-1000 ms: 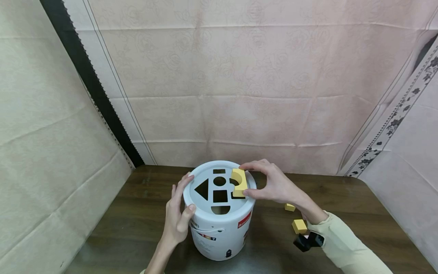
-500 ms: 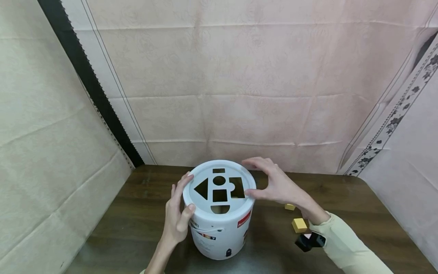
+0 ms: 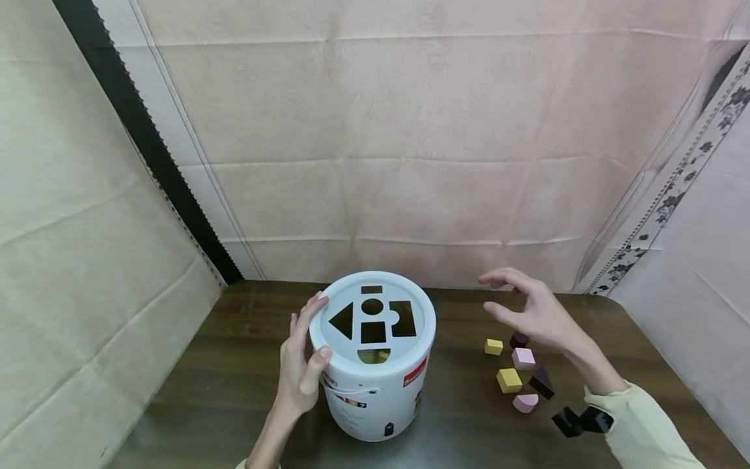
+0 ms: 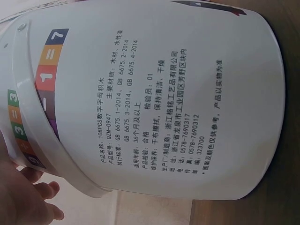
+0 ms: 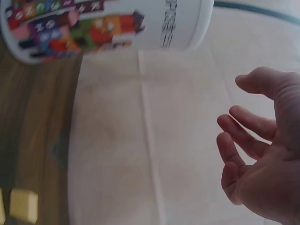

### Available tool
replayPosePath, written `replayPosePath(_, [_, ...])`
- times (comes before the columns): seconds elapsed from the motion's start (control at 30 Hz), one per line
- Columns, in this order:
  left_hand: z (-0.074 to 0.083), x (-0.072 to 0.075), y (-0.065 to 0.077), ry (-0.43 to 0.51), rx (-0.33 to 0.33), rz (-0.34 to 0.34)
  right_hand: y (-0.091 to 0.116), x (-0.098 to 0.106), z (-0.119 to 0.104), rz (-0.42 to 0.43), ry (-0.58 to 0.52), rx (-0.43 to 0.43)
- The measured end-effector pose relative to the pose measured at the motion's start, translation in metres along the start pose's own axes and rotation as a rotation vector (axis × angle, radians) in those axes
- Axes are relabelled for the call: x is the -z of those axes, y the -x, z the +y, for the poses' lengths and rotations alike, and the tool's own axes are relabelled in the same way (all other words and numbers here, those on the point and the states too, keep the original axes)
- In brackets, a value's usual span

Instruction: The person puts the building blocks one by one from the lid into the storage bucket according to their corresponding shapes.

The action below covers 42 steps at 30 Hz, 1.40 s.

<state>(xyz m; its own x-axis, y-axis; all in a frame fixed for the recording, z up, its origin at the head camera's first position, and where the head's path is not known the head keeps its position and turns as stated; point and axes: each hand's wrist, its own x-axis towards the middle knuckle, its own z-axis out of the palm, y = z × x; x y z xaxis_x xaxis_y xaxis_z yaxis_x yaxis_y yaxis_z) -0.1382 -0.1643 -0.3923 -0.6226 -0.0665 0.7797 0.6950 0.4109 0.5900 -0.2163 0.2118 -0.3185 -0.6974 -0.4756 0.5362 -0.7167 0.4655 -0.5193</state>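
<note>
A white bucket [image 3: 375, 404] stands on the table, capped by a pale blue lid [image 3: 334, 296] with holes of several shapes. My left hand [image 3: 300, 365] holds the bucket's left side, fingers and thumb at the lid's rim. Through the half-round front hole a bit of a yellow block [image 3: 383, 355] shows inside. Off to the right, my right hand [image 3: 536, 309] hovers above the table, thumb and fingers spread apart, with nothing in it. Close by it lie a dark round block [image 3: 518, 340], a pink block [image 3: 523, 358] and a small yellow block [image 3: 494, 346].
Nearer the front are a yellow cube [image 3: 509, 380], a dark triangular block [image 3: 541, 382] and a pink half-round block [image 3: 525, 402]. The wooden table [image 3: 222, 391] ends at a cloth backdrop [image 3: 375, 195]. A black device [image 3: 583, 421] sits on the right wrist.
The yellow notched block left my right hand and went through the matching hole in the lid. My right hand then moved right, uncovering more blocks. The left hand stayed at the bucket.
</note>
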Motion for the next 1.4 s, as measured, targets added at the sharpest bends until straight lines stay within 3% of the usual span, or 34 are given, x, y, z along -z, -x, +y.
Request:
replayPosePath(0.3, [-0.002,-0.001,0.000,-0.002,-0.008,0.000,0.051,0.026,0.042,-0.044,0.015,-0.060])
replayPosePath(0.63, [-0.002,0.000,0.001,-0.002,-0.001,0.002,0.097,0.034,0.074,-0.004,0.053,-0.158])
replayPosePath(0.9, [-0.002,0.000,0.001,-0.005,0.000,-0.002,0.124,0.034,0.086,-0.018,0.017,-0.219])
replayPosePath(1.13, [-0.002,0.000,0.000,-0.006,-0.005,0.001,0.142,0.026,0.098,-0.037,-0.088,-0.185])
replayPosePath(1.4, [-0.003,-0.001,0.001,-0.004,0.006,0.000,0.158,0.015,0.111,-0.077,-0.157,-0.228])
